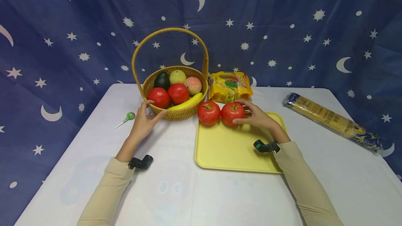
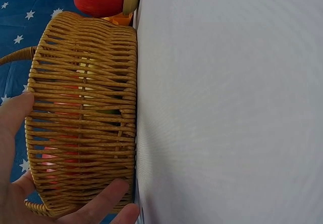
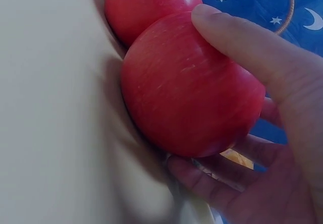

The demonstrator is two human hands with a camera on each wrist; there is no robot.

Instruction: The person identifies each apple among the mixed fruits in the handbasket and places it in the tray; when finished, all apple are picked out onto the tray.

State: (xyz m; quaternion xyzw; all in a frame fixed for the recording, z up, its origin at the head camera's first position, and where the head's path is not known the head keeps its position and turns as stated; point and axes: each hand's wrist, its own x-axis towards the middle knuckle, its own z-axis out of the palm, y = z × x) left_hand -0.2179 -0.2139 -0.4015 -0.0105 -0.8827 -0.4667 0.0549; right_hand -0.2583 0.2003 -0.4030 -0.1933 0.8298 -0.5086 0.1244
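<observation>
My right hand (image 1: 255, 117) curls round the right-hand red apple (image 1: 231, 114) on the yellow tray (image 1: 232, 149). In the right wrist view, the thumb lies over the apple (image 3: 186, 88) and the fingers reach round its far side. Touching it on the left is a second red apple (image 1: 208, 113). My left hand (image 1: 142, 121) rests on the front left of the wicker basket (image 1: 176, 115), thumb and fingers spread along its rim and wall (image 2: 86, 133). The basket holds several fruits, among them a banana (image 1: 186, 102), an avocado (image 1: 161, 80) and a peach (image 1: 193, 85).
A yellow snack bag (image 1: 230, 86) stands behind the tray. At the right lies a long clear pack of noodles (image 1: 333, 120). A green lollipop (image 1: 129, 116) is left of the basket. The basket's tall handle (image 1: 171, 29) arches up before the starry cloth (image 1: 282, 44).
</observation>
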